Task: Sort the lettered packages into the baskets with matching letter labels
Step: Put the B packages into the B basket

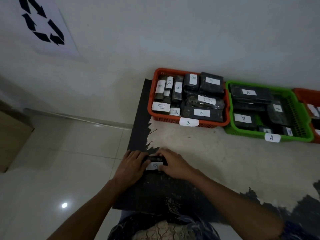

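1. A worn black tabletop (216, 161) stands against the far wall.
2. The green basket labelled A (294, 134) sits far right.
3. The orange basket labelled B (154, 94) sits left of it, full of packages.
4. Both hands, left (132, 164) and right (174, 163), grip a black package labelled B (155, 162) at the near-left edge.

B basket (173, 119) sits at the table's (216, 161) far left corner, A basket (242, 132) just right of it. Both hands hold a package (155, 160) near the left edge.
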A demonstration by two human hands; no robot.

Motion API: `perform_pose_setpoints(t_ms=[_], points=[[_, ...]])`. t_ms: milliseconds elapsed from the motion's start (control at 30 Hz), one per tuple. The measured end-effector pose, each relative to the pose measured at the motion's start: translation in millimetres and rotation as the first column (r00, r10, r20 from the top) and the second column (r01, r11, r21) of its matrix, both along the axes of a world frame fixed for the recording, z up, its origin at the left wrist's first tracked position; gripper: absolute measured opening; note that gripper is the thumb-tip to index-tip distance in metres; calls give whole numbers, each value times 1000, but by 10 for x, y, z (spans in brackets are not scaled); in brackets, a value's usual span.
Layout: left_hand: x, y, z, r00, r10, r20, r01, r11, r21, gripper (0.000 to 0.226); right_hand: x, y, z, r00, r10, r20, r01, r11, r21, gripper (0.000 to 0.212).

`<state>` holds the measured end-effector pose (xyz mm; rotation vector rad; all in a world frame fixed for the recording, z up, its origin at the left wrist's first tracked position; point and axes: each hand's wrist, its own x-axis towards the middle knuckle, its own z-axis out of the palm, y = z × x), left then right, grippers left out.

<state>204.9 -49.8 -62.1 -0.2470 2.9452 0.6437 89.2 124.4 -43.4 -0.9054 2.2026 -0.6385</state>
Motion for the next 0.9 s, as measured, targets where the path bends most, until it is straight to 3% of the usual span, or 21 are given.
perform_pose_setpoints(t_ms=[300, 433, 733, 900], points=[[-882, -75, 524, 953, 86, -289, -48, 990, 134, 41, -736, 4, 530, 957, -258, -133, 215, 939, -269, 40], [-1309, -113, 759, 934, 101, -342, -47, 985, 163, 46, -1051, 2, 689, 907, -396, -140, 331, 879, -343, 38], [-1880, -142, 609, 985, 63, -160, -45, 993, 109, 50, -1355, 111, 690, 831, -528, -173, 450, 822, -348, 36], [-1923, -130, 356, 998, 26, -60, -32, 995, -91, 56, -1384, 165, 571, 816, -557, -154, 490, 808, -328, 37]])
